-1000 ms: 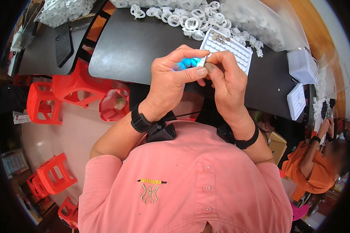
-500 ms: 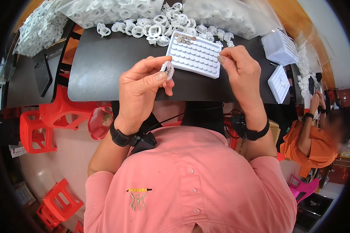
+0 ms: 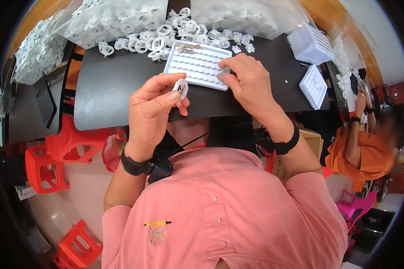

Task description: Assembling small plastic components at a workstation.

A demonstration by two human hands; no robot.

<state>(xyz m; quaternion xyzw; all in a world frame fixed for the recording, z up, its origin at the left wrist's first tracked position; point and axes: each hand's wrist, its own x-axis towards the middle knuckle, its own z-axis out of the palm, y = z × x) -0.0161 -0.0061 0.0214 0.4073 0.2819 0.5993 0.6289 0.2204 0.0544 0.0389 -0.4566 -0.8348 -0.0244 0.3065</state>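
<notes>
Two bare hands over dark tabletop (image 3: 116, 85). L hand (image 3: 151, 99): closed in a pinch, thumb + index gripping a white ring (image 3: 185, 90), tilted on edge, held up just off near-L corner of white tray (image 3: 197, 68); small dark detail seen in ring's opening, too small to ID. R hand (image 3: 251, 83): thumb + index slightly apart, tips over R side of tray; can't tell if they touch tray or pinch smth small.

Tray: flat on tabletop, rows of scalloped pockets; small round discs (image 3: 187, 46), brownish/silvery, grouped in far-L corner.

Behind tray: loose pile of white ring-shaped pcs (image 3: 156, 43) + smaller white pcs (image 3: 243, 39), mixed orientation. Clear bags of white parts at back, L bag (image 3: 114, 22) & R bag (image 3: 249, 19).

R of R hand, well apart: tray stack (image 3: 310, 43), w/ separate tray (image 3: 313, 88) just beside, nearer wearer; tiny white bit (image 3: 286, 81) alone btwn.

Far R: co-worker (image 3: 359, 154), orange top, hands raised nr white pcs. Lower L: red stool (image 3: 78, 246) on floor.
</notes>
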